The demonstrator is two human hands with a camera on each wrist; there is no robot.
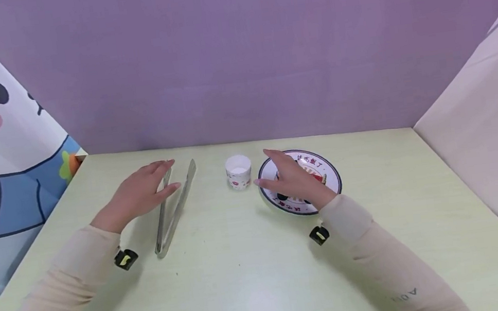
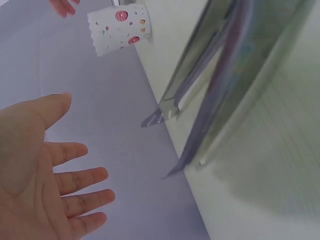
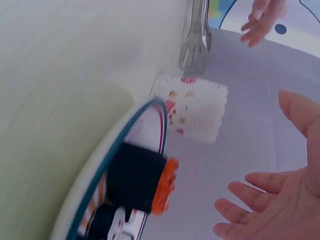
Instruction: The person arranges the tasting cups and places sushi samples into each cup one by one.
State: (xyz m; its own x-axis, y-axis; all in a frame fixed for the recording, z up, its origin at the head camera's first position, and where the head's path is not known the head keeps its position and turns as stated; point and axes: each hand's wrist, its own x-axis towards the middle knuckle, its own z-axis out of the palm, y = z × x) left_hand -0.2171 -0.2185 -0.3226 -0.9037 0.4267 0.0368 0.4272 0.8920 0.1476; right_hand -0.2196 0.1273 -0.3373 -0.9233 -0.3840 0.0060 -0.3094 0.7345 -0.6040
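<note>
Metal tongs (image 1: 178,207): silver-grey, narrow, arms spread in a V, joined end toward the person, tips toward the purple backdrop (image 1: 237,58). Plate (image 1: 333,179): round, white, dark rim line, red and black characters printed near its edge. Paper cup (image 1: 239,173): white with small coloured motifs, upright between tongs and plate. All three rest on the pale table (image 1: 246,285).

View comparison: right wrist view shows a black-wrapped sushi roll (image 3: 134,176) on the plate, topped with orange beads; in the head view the right hand (image 1: 296,178) covers much of that area. Wrist views also show the cup's scalloped rim, and the right one shows slots in a tong tip, neither clear from the head. The full V of the tongs reads best from the head.

Position relative to grip: tongs just beside and below the left hand (image 1: 139,191), apart from its fingers. Plate and roll beneath and beside the right hand, likewise apart. Both hands spread wide, fingers extended, holding nothing.
</note>
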